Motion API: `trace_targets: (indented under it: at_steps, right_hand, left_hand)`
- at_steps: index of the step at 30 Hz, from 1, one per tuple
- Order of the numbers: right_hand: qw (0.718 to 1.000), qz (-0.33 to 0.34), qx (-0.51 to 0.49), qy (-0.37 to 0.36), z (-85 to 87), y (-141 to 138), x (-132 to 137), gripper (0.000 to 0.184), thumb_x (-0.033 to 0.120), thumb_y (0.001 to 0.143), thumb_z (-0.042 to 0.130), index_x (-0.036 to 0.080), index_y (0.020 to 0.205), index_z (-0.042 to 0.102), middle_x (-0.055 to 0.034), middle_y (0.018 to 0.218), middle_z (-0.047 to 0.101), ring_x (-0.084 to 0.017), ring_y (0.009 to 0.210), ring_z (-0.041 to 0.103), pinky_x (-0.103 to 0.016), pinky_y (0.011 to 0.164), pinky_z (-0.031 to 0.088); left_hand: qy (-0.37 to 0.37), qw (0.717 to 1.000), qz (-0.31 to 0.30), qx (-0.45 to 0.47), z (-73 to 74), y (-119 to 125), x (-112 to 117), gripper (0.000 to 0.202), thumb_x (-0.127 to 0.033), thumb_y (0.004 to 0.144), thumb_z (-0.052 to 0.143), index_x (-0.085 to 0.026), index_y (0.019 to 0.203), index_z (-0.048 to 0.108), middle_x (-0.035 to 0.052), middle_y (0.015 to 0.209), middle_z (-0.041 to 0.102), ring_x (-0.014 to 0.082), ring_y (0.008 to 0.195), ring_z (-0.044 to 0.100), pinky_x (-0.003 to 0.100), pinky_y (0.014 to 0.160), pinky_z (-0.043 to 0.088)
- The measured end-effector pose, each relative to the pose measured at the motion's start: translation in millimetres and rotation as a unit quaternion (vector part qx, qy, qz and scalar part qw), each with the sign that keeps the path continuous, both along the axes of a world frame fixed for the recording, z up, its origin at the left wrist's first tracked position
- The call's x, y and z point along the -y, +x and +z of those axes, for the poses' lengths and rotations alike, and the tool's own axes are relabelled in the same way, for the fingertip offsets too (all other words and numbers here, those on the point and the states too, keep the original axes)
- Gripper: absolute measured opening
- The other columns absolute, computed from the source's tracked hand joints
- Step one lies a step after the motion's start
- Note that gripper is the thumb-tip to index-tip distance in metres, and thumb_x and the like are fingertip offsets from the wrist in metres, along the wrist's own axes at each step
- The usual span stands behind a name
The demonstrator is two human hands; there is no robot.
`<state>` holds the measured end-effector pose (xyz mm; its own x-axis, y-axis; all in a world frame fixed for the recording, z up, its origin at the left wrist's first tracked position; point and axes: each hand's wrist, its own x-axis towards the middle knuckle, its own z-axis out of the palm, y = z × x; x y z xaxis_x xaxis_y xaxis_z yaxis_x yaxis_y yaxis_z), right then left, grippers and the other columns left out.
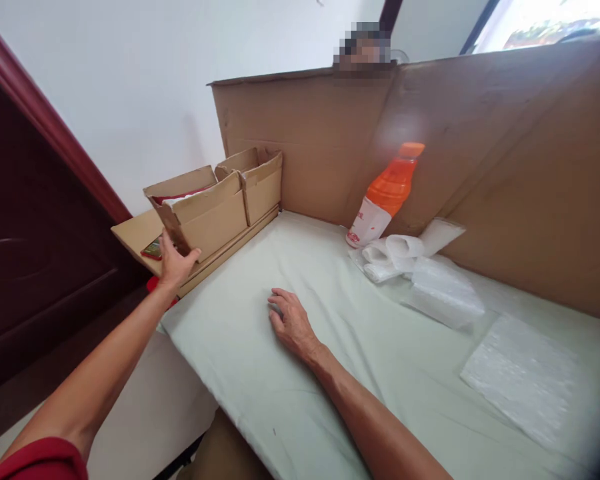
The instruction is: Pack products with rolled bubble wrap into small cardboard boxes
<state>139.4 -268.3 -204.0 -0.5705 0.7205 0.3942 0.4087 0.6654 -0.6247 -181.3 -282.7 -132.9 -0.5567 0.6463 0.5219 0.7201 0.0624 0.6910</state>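
Observation:
At the left, my left hand (pixel 177 265) is against the near end of an open cardboard box (pixel 213 223). Its thumb reaches the box's lower front corner and its fingers lie along the end wall; part of the grip is hidden. Something red and white (pixel 185 196) shows inside this box. Beside those fingers lies a small dark green and red packet (pixel 151 249). My right hand (pixel 293 320) rests on the pale green cloth (pixel 260 373), holding nothing, its fingers loosely bent and apart.
A second open cardboard box (pixel 264 190) stands behind the first. An orange-capped drink bottle (pixel 386 193) leans against the tall cardboard wall (pixel 305 147). Rolled bubble wrap (pixel 405 253) and a flat bubble-wrap sheet (pixel 523 377) lie at the right. A person's head (pixel 364 50) shows above the wall.

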Motion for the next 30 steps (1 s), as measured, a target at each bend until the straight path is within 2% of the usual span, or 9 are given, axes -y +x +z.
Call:
trace_targets:
  at_steps: [3, 7, 10, 14, 17, 23, 26, 28, 30]
  right_hand:
    - [1.0, 0.016, -0.003, -0.014, 2.1, 1, -4, 0.031, 0.013, 0.084, 0.057, 0.018, 0.111, 0.071, -0.0148, 0.134, 0.065, -0.028, 0.126, 0.059, -0.05, 0.109, 0.047]
    - [0.999, 0.033, 0.014, -0.017, 9.6, 24, -2, 0.027, 0.015, 0.086, 0.057, 0.019, 0.108, 0.072, -0.0141, 0.13, 0.067, -0.027, 0.122, 0.063, -0.048, 0.106, 0.05]
    - [0.998, 0.01, 0.056, -0.006, 16.6, 69, 13, 0.026, 0.016, 0.088, 0.059, 0.018, 0.111, 0.071, -0.0146, 0.129, 0.068, -0.027, 0.122, 0.063, -0.047, 0.105, 0.05]
    - [0.99, -0.085, 0.108, -0.01, 24.2, 147, 59, 0.024, 0.014, 0.086, 0.064, 0.02, 0.108, 0.072, -0.0112, 0.128, 0.069, -0.025, 0.123, 0.062, -0.045, 0.107, 0.047]
    - [0.977, -0.147, 0.154, -0.01, 28.5, 197, 109, 0.025, 0.016, 0.088, 0.065, 0.02, 0.113, 0.071, -0.0113, 0.133, 0.066, -0.026, 0.126, 0.059, -0.045, 0.107, 0.046]
    - [0.958, -0.2, 0.206, 0.009, 43.5, 278, 196, 0.019, 0.021, 0.091, 0.064, 0.02, 0.108, 0.071, -0.0082, 0.132, 0.068, -0.025, 0.126, 0.059, -0.042, 0.105, 0.047]
    - [0.914, -0.312, 0.242, 0.093, 79.2, 335, 215, 0.019, 0.021, 0.092, 0.059, 0.02, 0.106, 0.071, -0.0111, 0.133, 0.067, -0.027, 0.126, 0.059, -0.045, 0.106, 0.046]
    - [0.847, -0.425, 0.28, 0.152, 114.1, 377, 223, 0.025, 0.022, 0.094, 0.055, 0.019, 0.114, 0.068, -0.0144, 0.136, 0.064, -0.029, 0.127, 0.057, -0.049, 0.107, 0.044]
    - [0.758, -0.527, 0.336, 0.186, 147.9, 419, 231, 0.034, 0.023, 0.092, 0.056, 0.016, 0.125, 0.063, -0.0179, 0.139, 0.061, -0.034, 0.132, 0.053, -0.053, 0.107, 0.041]
  left_hand:
    - [-0.033, 0.999, -0.013, -0.035, -24.7, 51, 26, 0.092, -0.026, 0.078, 0.067, -0.009, 0.155, 0.02, 0.0254, 0.163, 0.023, 0.0371, 0.155, 0.017, 0.056, 0.126, 0.015]
    - [-0.15, 0.963, -0.197, -0.105, -50.1, 132, 48, 0.069, -0.034, 0.08, 0.068, -0.017, 0.144, 0.049, 0.0177, 0.154, 0.046, 0.0329, 0.144, 0.042, 0.05, 0.119, 0.035]
    - [-0.188, 0.917, -0.324, -0.134, -55.2, 183, 56, 0.051, -0.036, 0.081, 0.067, -0.021, 0.13, 0.064, 0.0141, 0.145, 0.058, 0.0322, 0.137, 0.05, 0.051, 0.116, 0.037]
    - [-0.222, 0.846, -0.443, -0.196, -54.4, 234, 62, 0.048, -0.039, 0.087, 0.059, -0.02, 0.132, 0.063, 0.0161, 0.152, 0.051, 0.0367, 0.144, 0.04, 0.063, 0.119, 0.023]
    - [-0.258, 0.804, -0.46, -0.275, -51.9, 268, 59, 0.049, -0.041, 0.093, 0.05, -0.02, 0.137, 0.06, 0.0174, 0.154, 0.047, 0.0373, 0.146, 0.038, 0.067, 0.117, 0.023]
    - [-0.274, 0.79, -0.43, -0.342, -43.7, 351, 60, 0.053, -0.042, 0.098, 0.043, -0.013, 0.141, 0.056, 0.023, 0.153, 0.046, 0.039, 0.141, 0.043, 0.064, 0.111, 0.033]
    - [-0.265, 0.764, -0.467, -0.357, -40.1, 390, 80, 0.053, -0.041, 0.098, 0.045, -0.015, 0.143, 0.054, 0.0227, 0.156, 0.043, 0.0397, 0.145, 0.038, 0.068, 0.113, 0.028]
    - [-0.257, 0.749, -0.492, -0.362, -39.4, 409, 98, 0.055, -0.04, 0.096, 0.049, -0.015, 0.145, 0.053, 0.0224, 0.158, 0.04, 0.0414, 0.148, 0.033, 0.073, 0.114, 0.022]
    - [-0.25, 0.739, -0.512, -0.359, -40.4, 419, 114, 0.056, -0.039, 0.095, 0.051, -0.016, 0.146, 0.052, 0.0215, 0.159, 0.039, 0.0423, 0.149, 0.03, 0.075, 0.115, 0.017]
